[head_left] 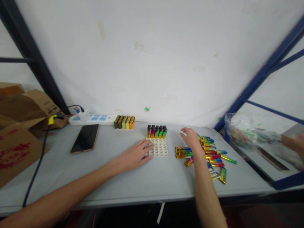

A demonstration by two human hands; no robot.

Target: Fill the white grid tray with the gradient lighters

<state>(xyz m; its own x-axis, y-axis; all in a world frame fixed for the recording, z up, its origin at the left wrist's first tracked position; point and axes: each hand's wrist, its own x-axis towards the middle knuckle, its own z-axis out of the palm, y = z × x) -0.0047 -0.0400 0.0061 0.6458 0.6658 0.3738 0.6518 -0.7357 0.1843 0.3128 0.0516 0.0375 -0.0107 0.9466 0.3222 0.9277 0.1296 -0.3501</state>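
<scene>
A white holed tray (pixel 159 149) lies on the table, with several shiny coloured lighters (pixel 157 133) upright in its far rows, black tops up. My left hand (pixel 136 155) rests against the tray's left side, fingers stretched out and apart, some lying over its edge. To the right, my right hand (pixel 190 137) is over the left part of a loose pile of metallic, rainbow-coloured lighters (pixel 215 155). Its fingers are apart and I see nothing in them. The forearm hides some of the pile.
A second block of lighters (pixel 124 122) stands near the wall. At the left are a phone (pixel 85 138), a power strip (pixel 99 118), a black cable (pixel 38 171) and cardboard boxes (pixel 19 148). Beyond the blue frame (pixel 258 77) at right, another person's hand (pixel 293 142) is near plastic bags (pixel 242 131).
</scene>
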